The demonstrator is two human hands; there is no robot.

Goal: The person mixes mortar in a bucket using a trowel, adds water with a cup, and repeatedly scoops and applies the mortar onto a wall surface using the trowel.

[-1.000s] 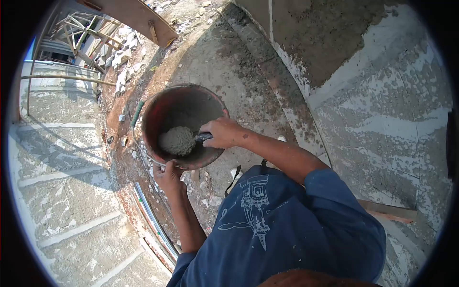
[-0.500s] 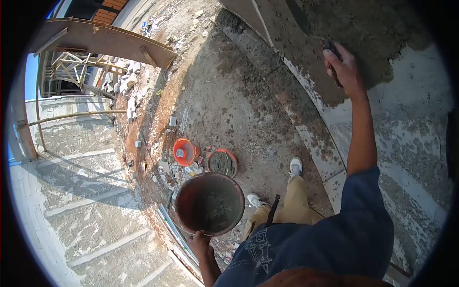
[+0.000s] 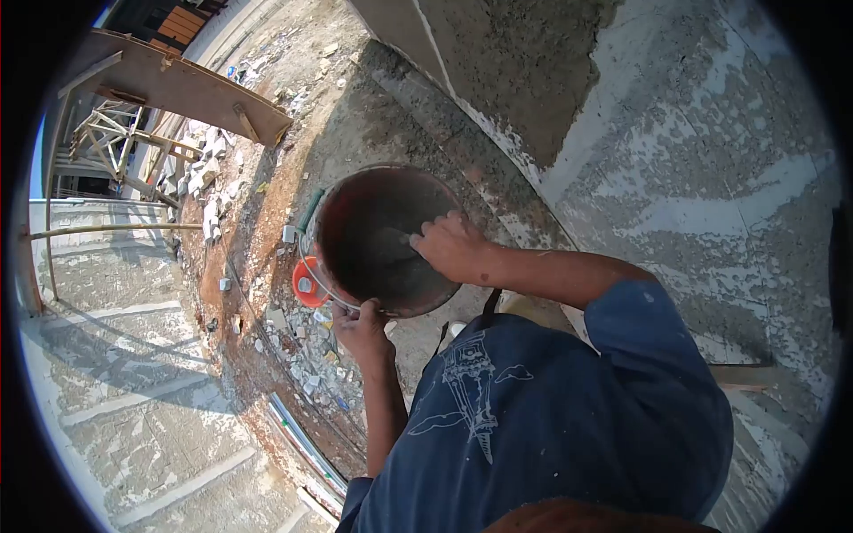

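A large dark bucket (image 3: 355, 209) with a reddish inside wall is tilted in front of my body. My left hand (image 3: 362, 329) grips its lower rim, fingers wrapped round the edge. Inside the bucket, my right hand (image 3: 451, 247) is closed on the handle of a trowel (image 3: 395, 238), whose blade is dim in the shadow over the grey mortar. A green grip (image 3: 310, 210) on the wire handle hangs at the bucket's left side. On the right, wet mortar (image 3: 524, 67) covers the upper part of the curved wall (image 3: 666, 178).
An orange bucket (image 3: 303, 290) stands on the ground behind the large one. Rubble (image 3: 211, 169) and a curved board (image 3: 178, 84) lie at the upper left. Pipes (image 3: 302, 444) run along the lower left, beside a rough ribbed wall (image 3: 133, 355).
My right hand has come down from the wall mortar into the bucket with the trowel. The large bucket has risen in view with my left hand, now hiding the small mortar bucket.
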